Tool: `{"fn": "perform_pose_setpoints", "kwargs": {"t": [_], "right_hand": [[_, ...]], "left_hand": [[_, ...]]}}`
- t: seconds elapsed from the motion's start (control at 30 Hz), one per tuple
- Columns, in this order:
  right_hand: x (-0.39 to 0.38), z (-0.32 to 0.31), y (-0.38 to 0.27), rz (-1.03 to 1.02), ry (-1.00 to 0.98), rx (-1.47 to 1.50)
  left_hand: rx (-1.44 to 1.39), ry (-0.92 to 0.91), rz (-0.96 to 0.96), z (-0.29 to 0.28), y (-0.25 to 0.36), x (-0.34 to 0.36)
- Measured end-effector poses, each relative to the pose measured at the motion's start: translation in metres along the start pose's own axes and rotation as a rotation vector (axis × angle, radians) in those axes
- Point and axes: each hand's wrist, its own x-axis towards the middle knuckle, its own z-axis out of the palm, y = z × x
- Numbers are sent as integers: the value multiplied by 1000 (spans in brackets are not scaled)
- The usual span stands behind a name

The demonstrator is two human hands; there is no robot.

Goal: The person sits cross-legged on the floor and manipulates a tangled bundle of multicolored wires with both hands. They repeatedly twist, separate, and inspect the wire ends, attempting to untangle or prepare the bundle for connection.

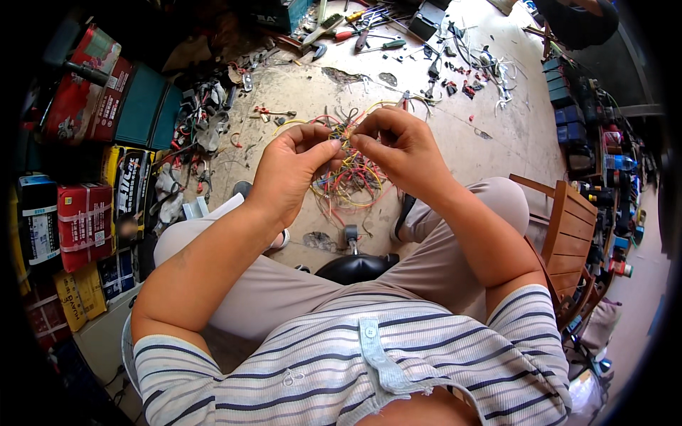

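Note:
A tangle of red, yellow and dark wires (349, 183) lies on the floor between my legs. My left hand (302, 157) is raised over it, thumb and fingers pinched on a thin wire near the middle of the view. My right hand (394, 149) faces it a short way to the right, thumb and index finger pinched on the wires. The small piece between the fingertips is too small to make out clearly.
Scattered tools (380, 44), cable scraps (476, 78) and loose parts (206, 135) surround me. Stacked boxes (85, 227) rise at the left. A wooden chair (568, 234) and loaded shelves (604, 149) line the right. Another person (579, 21) shows at the top right.

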Motion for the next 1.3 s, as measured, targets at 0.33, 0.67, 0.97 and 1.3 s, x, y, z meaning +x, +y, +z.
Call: {"fn": "perform_pose_setpoints", "kwargs": {"t": [0.33, 0.67, 0.97, 1.3], "right_hand": [[0, 1, 0, 14, 12, -29], [-3, 7, -1, 23, 82, -27], [-4, 12, 1, -3, 135, 23], [-8, 23, -4, -92, 171, -149]], "left_hand": [[20, -12, 32, -1, -3, 1], [85, 5, 130, 1, -7, 1], [44, 22, 103, 2, -6, 0], [44, 42, 137, 2, -10, 0]]}}
